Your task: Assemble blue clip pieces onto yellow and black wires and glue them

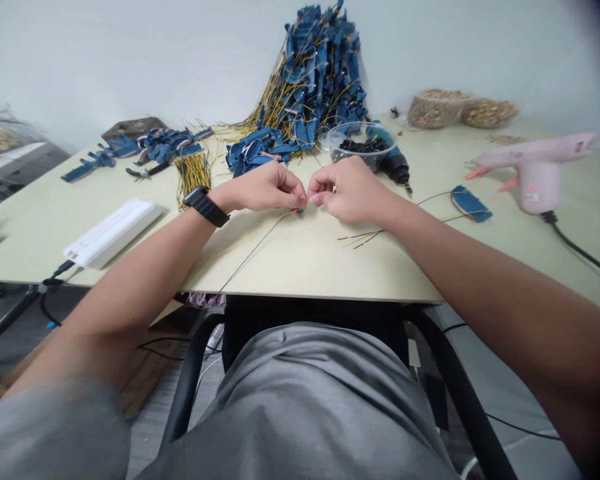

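Note:
My left hand (263, 188), with a black strap watch on its wrist, and my right hand (347, 190) meet at the fingertips above the pale table (300, 267). Both pinch a thin wire (255, 250) that trails down-left toward the table edge. A small blue piece (299, 211) shows just below the fingertips, partly hidden by them. To the right of my right hand lie loose wire ends (365, 237). Farther right sits a flat blue wired part (471, 203).
A tall heap of blue parts with yellow wires (315, 80) stands at the back. Nearby are a plastic tub of black bits (357, 143), a drill (396, 163), a pink glue gun (535, 170), a white box (113, 232) and bowls of tan material (437, 110).

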Demonstrator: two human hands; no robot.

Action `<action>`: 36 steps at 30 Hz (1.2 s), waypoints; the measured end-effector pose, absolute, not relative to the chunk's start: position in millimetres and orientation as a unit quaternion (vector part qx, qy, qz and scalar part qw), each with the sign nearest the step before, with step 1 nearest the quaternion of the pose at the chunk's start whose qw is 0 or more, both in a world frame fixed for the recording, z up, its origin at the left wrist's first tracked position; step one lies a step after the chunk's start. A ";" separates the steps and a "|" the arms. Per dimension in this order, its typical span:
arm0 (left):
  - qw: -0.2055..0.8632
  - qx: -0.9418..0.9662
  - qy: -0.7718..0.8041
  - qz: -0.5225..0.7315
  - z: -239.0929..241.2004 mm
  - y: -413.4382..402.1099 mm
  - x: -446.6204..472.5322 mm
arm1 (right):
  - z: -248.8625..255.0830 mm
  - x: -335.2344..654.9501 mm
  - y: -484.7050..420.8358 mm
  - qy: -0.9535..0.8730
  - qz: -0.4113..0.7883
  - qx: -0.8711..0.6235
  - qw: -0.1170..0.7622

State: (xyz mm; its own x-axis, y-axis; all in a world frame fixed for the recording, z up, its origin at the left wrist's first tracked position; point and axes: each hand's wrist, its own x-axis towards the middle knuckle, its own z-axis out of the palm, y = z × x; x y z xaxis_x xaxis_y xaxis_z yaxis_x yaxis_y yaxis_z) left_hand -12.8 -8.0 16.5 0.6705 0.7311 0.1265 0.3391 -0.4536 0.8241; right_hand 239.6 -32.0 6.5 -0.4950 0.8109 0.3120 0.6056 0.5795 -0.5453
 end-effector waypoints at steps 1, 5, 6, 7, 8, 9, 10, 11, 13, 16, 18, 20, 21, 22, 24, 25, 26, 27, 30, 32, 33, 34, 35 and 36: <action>0.406 0.818 0.329 0.242 16.3 -7.9 -13.1 | 6.8 239.8 -32.0 -0.843 0.186 -0.421 0.278; 0.406 0.814 0.333 0.248 14.7 -6.4 -13.7 | 7.4 240.4 -32.1 -0.842 0.182 -0.423 0.282; 0.408 0.816 0.330 0.243 14.3 -5.7 -14.0 | 7.3 240.5 -31.9 -0.843 0.179 -0.422 0.282; 0.408 0.819 0.328 0.235 14.0 -4.8 -14.3 | 7.0 240.6 -31.6 -0.844 0.176 -0.421 0.282; 0.407 0.823 0.326 0.225 13.8 -3.8 -14.8 | 6.7 240.6 -31.2 -0.845 0.174 -0.421 0.280; 0.403 0.827 0.326 0.216 13.8 -2.7 -15.5 | 6.4 240.4 -30.8 -0.847 0.173 -0.420 0.277; 0.396 0.833 0.326 0.208 14.0 -1.6 -16.3 | 6.1 240.2 -30.3 -0.848 0.173 -0.420 0.274; 0.387 0.839 0.326 0.202 14.4 -0.6 -17.3 | 5.8 239.9 -29.8 -0.848 0.175 -0.420 0.271; 0.367 0.852 0.322 0.189 15.9 1.5 -20.1 | 5.4 239.3 -29.0 -0.848 0.180 -0.421 0.267; 0.345 0.868 0.318 0.163 19.8 4.4 -26.4 | 5.2 240.1 -28.7 -0.840 0.199 -0.421 0.277; 0.336 0.873 0.317 0.158 23.2 6.0 -31.3 | 5.3 241.8 -29.3 -0.830 0.217 -0.421 0.293; 0.326 0.876 0.321 0.154 26.6 7.1 -35.4 | 5.3 243.3 -30.4 -0.819 0.235 -0.422 0.308; 0.323 0.877 0.323 0.149 28.2 7.2 -36.7 | 5.2 243.5 -30.9 -0.815 0.244 -0.423 0.312; 0.322 0.878 0.323 0.143 29.5 7.1 -37.5 | 4.9 243.4 -31.5 -0.811 0.253 -0.423 0.314; 0.324 0.881 0.320 0.128 31.3 6.1 -37.2 | 4.3 241.8 -32.3 -0.808 0.266 -0.422 0.315; 0.326 0.882 0.316 0.123 31.7 5.2 -36.3 | 4.0 240.7 -32.5 -0.809 0.269 -0.418 0.316; 0.326 0.884 0.313 0.119 31.9 4.4 -35.2 | 3.9 239.5 -32.7 -0.811 0.267 -0.412 0.317; 0.325 0.885 0.311 0.117 31.8 3.6 -34.1 | 4.1 238.5 -32.9 -0.815 0.263 -0.405 0.320; 0.308 0.888 0.316 0.128 31.4 4.0 -33.6 | 5.9 237.3 -34.0 -0.823 0.246 -0.390 0.332; 0.263 0.890 0.334 0.164 32.1 7.6 -37.9 | 7.6 237.9 -34.9 -0.820 0.240 -0.398 0.334; 0.230 0.890 0.348 0.181 32.9 10.3 -41.7 | 8.2 238.4 -35.2 -0.818 0.238 -0.405 0.332; 0.195 0.891 0.363 0.191 34.0 13.5 -46.4 | 8.7 238.9 -35.5 -0.816 0.237 -0.412 0.329; 0.162 0.892 0.376 0.191 35.3 17.0 -51.5 | 8.9 239.3 -35.6 -0.814 0.236 -0.419 0.325; 0.136 0.894 0.386 0.182 36.5 20.4 -56.6 | 8.9 239.6 -35.5 -0.814 0.235 -0.424 0.320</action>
